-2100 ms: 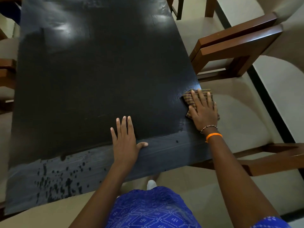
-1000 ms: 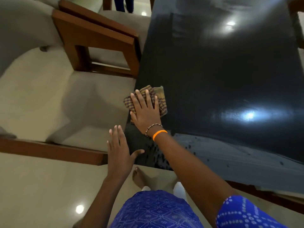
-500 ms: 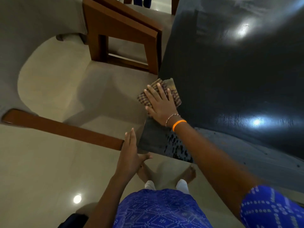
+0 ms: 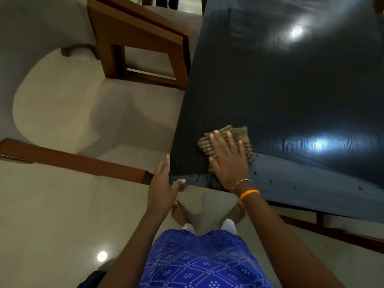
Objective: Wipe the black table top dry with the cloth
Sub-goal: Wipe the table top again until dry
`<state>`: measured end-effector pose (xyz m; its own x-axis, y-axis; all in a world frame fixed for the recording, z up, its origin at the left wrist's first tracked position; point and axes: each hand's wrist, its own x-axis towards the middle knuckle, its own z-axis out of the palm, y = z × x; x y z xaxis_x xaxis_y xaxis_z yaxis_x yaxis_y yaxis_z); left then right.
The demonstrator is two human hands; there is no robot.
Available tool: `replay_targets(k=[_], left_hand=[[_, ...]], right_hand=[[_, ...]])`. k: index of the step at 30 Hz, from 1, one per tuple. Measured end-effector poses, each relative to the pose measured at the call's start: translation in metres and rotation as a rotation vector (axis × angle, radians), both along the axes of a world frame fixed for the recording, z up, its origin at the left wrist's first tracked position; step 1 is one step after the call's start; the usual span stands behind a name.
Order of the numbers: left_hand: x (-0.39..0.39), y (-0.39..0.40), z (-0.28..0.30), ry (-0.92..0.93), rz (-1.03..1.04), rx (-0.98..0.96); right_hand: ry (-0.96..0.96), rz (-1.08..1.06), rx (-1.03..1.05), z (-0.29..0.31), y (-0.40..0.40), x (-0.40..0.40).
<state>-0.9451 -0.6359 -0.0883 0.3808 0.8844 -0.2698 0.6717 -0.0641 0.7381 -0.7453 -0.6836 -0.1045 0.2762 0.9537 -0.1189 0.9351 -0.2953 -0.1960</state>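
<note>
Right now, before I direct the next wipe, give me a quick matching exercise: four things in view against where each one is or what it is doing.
Things:
1. cloth
2. left hand
3. right hand
4. wooden chair

Places or states:
A. stands beside the table's left edge
B. open, at the table's near corner, holding nothing
C. lies on the black table top near its corner
D. pressed flat on top of the cloth

Pairs: 1-C, 2-B, 3-D, 4-A
</note>
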Motion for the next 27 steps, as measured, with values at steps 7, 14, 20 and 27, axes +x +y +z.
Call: replay_targets(k=[7, 14, 20, 27], left_hand=[[0.0, 0.012, -0.001, -0.011, 0.018, 0.061], [-0.015, 0.015, -0.005, -0.269, 0.209, -0.224], [-0.034, 0.002, -0.016, -0.442, 0.613, -0.665], [-0.037, -0.007, -0.017, -0.472, 0.633, -0.768]], right_hand=[[-0.016, -0.415, -0.024, 0.006, -0.061, 0.081], [-0.001, -0.388, -0.023, 0.003, -0.027, 0.008], [0.019, 0.113, -0.042, 0.002, 0.021, -0.104], [-0.067, 0.358, -0.002, 0.003, 0.011, -0.099]])
